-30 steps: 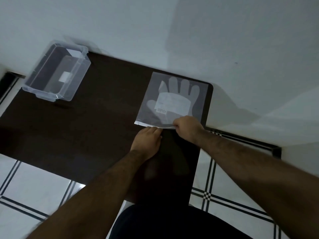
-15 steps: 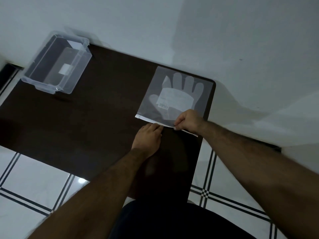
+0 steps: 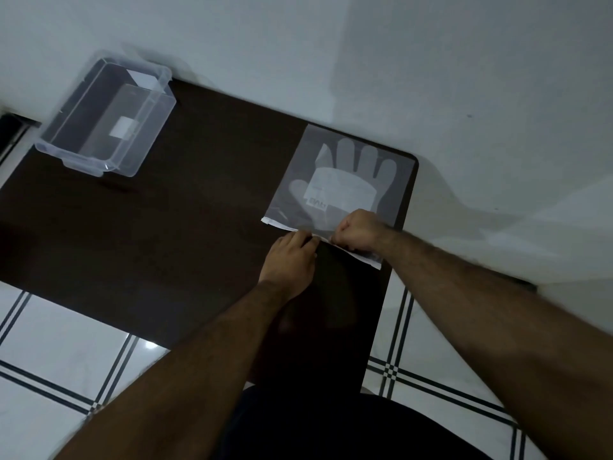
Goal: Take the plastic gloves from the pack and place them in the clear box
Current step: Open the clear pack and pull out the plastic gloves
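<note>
Your left hand point(image 3: 292, 257) and right hand point(image 3: 356, 232) meet at the near edge of the pack point(image 3: 341, 180), which lies flat on the dark table point(image 3: 185, 227). The right hand is closed in a fist, thumb and fingers pinched on the white strip point(image 3: 366, 258) that runs along the pack's near edge. From that pinch the strip trails off to your right and toward you, lifted away from the pack and reaching the table's right edge. To the left of the pinch the strip lies along the pack's edge out to its left corner. Your left hand lies just beside the right one, its fingertips point(image 3: 306, 239) pressed down on the same edge; whether they pinch the strip or only pin it to the table you cannot tell from here.

Just beyond your hands, the gloves point(image 3: 358, 167) show through the clear pack as a pale hand shape, fingers pointing away from you, with a white label point(image 3: 341, 189) over the palm. They are inside the pack.

The clear box point(image 3: 106, 117) sits well apart from your grip, far to the left and farther from you, at the table's back left corner against the wall point(image 3: 365, 61). It stands open side up, with a white sticker visible through it. Below your arms is white tiled floor point(image 3: 66, 353) with dark lines
</note>
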Available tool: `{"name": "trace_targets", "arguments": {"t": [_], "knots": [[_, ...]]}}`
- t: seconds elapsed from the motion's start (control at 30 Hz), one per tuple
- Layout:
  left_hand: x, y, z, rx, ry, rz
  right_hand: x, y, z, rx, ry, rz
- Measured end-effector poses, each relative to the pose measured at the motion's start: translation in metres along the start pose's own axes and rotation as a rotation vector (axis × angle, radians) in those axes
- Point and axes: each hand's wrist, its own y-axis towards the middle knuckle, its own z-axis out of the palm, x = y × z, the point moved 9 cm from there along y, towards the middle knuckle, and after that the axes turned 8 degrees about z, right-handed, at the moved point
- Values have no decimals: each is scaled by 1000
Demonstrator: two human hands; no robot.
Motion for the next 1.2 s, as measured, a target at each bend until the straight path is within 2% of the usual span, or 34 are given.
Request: {"name": "trace_targets", "arguments": {"t": [0.17,0.4,0.67,0.9,1.1,1.2], "knots": [[-2,3,-1,-25,-7,-3,5,6,0,-44,-85,5],[-2,2,1,-47,54,-11,19,5,0,-112,-198,-112],[-4,19,-19,-121,55,-51,40,-15,-22,-397,-99,-277],[5,52,-20,10,162,-101,40,-16,-35,-505,8,-288],[1,72,-16,205,223,-98,42,-13,-39,-491,-25,-253],[-4,79,-15,249,271,-60,42,-11,-40,-470,-44,-244]]}}
